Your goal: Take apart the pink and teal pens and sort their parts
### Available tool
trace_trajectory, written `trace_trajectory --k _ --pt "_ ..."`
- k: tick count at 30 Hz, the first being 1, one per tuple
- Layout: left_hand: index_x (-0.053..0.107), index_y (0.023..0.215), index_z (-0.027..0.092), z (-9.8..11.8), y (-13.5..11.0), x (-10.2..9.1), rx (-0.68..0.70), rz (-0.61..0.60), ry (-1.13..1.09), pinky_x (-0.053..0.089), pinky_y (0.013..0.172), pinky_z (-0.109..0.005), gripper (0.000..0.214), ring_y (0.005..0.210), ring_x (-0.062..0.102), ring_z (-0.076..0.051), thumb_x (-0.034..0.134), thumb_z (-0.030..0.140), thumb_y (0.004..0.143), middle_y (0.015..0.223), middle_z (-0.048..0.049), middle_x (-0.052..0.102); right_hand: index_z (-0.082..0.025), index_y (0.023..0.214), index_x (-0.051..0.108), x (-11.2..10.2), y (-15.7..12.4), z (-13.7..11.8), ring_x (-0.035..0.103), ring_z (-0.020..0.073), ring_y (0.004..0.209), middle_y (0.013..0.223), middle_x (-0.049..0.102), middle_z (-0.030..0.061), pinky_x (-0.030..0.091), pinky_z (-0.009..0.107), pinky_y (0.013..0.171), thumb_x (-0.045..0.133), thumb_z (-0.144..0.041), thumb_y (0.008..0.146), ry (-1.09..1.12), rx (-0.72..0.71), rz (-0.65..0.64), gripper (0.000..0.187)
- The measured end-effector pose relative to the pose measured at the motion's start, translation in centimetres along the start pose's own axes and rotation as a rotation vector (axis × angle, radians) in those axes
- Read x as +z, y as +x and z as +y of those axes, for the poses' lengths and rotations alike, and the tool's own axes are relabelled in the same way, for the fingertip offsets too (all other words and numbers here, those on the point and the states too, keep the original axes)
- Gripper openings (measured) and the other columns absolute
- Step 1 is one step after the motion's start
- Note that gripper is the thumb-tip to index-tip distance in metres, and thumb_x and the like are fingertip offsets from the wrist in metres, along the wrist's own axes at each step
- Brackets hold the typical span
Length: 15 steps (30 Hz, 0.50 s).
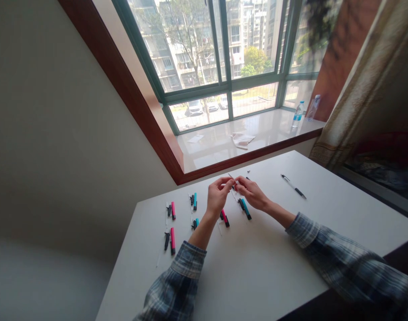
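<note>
My left hand (218,195) and my right hand (251,191) meet above the white table (257,263), fingertips pinched together on a small pen part with a thin refill sticking up between them. Just below my hands lie a pink pen barrel (225,217) and a teal pen barrel (246,208). Further left, more pen pieces lie in pairs: a pink one (173,210), a teal one (195,201), another pink one (172,240) and a short teal one (196,223).
An assembled black and white pen (293,186) lies to the right on the table. Behind the table is a window sill (224,147) with a crumpled cloth (242,140) and two water bottles (298,113). A curtain (364,89) hangs at the right.
</note>
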State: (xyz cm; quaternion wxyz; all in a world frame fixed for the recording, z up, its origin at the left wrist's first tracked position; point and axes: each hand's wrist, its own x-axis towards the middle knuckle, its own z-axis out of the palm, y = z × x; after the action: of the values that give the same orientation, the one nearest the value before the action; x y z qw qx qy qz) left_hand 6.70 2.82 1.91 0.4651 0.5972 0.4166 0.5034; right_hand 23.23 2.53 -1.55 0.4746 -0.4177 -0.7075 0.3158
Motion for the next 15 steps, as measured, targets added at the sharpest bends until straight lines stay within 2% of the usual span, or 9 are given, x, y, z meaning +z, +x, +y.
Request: trace_trajectory --k 4,9,12,15 --pt "0.074 0.11 0.016 -0.06 0.01 0.05 -0.03 0.012 0.01 0.054 0.078 -0.032 0.04 0.086 0.069 -0.019 0.078 0.044 0.082 0.105 -0.011 0.075 -0.021 0.095 0.065 0.43 0.13 -0.02 0.058 0.0158 0.071 0.081 0.065 0.0005 0.046 0.027 0.067 0.047 -0.042 0.103 0.078 0.023 0.093 0.029" --pt "0.068 0.122 0.02 -0.34 -0.08 0.25 -0.093 -0.056 -0.033 0.056 0.081 -0.032 0.045 0.093 0.07 -0.02 0.078 0.04 0.083 0.109 -0.0103 0.072 -0.022 0.112 0.075 0.58 0.54 0.35 0.068 0.0222 0.095 0.108 0.072 0.0074 0.057 0.032 0.078 0.062 -0.051 0.096 0.312 -0.003 0.119 0.035" --pt "0.063 0.132 0.022 -0.45 -0.31 0.38 -0.11 -0.141 -0.037 0.057 0.084 -0.034 0.054 0.098 0.07 -0.022 0.08 0.034 0.082 0.111 -0.0107 0.072 -0.023 0.111 0.079 0.35 0.65 0.59 0.069 0.0211 0.087 0.106 0.072 0.0076 0.058 0.031 0.07 0.07 -0.052 0.091 0.397 0.013 0.176 0.036" --pt "0.059 0.137 0.021 -0.68 -0.6 0.67 -0.11 -0.21 -0.021 0.057 0.087 -0.037 0.061 0.101 0.071 -0.024 0.081 0.036 0.082 0.109 -0.0122 0.073 -0.024 0.112 0.079 0.24 0.61 0.47 0.069 0.0202 0.081 0.102 0.075 0.0069 0.057 0.03 0.064 0.075 -0.051 0.087 0.486 0.055 0.163 0.037"
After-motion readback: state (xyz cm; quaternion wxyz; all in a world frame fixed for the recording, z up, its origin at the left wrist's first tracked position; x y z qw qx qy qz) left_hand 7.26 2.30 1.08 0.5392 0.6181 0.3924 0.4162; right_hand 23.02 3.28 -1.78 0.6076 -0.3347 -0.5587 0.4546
